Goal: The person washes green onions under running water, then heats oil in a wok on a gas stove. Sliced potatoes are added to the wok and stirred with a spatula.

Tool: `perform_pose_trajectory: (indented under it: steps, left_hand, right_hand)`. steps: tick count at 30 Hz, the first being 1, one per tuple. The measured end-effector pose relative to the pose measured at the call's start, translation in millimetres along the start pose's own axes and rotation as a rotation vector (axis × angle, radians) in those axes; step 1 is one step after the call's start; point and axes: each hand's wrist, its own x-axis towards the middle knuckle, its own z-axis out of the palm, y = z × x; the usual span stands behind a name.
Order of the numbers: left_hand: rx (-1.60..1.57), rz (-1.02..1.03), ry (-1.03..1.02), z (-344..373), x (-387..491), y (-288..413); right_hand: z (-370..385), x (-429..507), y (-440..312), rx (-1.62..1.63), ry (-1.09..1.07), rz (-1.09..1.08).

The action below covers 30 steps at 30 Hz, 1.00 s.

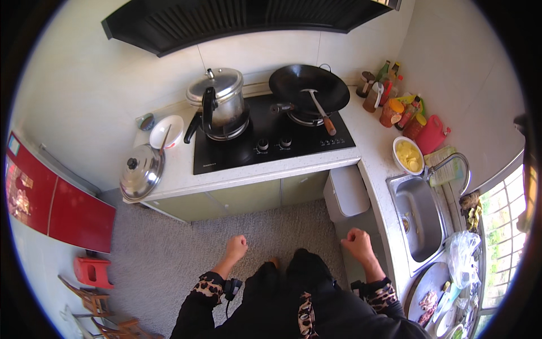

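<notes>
My left hand [237,247] is curled into a loose fist over the grey floor, holding nothing visible. My right hand [358,245], also in a fist, hovers near the grey lidded bin [349,190] and the right-hand counter, touching neither. Ahead is a black two-burner gas hob [254,131]. A pressure cooker [222,99] with its lid on stands over the left burner. Over the right burner sits a black wok [292,80], with a wooden-handled spatula [319,106] resting in it. Sliced potatoes or similar yellow slices [408,156] fill a white bowl beside the sink.
Left of the hob are a white bowl [163,129] and a metal lid [144,171] at the counter's edge. Bottles and jars [391,112] crowd the back right corner. A steel sink [417,220] and a round chopping board [432,279] with cut meat line the right. A range hood [237,21] hangs above.
</notes>
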Motion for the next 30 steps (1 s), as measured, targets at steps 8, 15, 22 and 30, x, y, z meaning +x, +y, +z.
perform_pose_trajectory:
  steps: [8,15,22,30]
  left_hand:
    - [0.072,0.134,-0.014,-7.8,67.6,56.9]
    - [-0.039,0.176,0.075,-3.5,163.5,140.1]
    - [-0.151,0.124,0.203,19.3,227.6,181.5]
    - [-0.168,-0.01,0.295,18.5,251.6,228.1]
  right_hand:
    - [-45.1,47.8,-30.0,0.142,-0.181,-0.001]
    - [-129.5,175.4,17.0,-0.137,0.152,-0.053]
    - [-197.6,351.6,60.4,0.422,0.143,-0.037]
    - [-235.6,520.8,93.3,0.694,0.21,0.311]
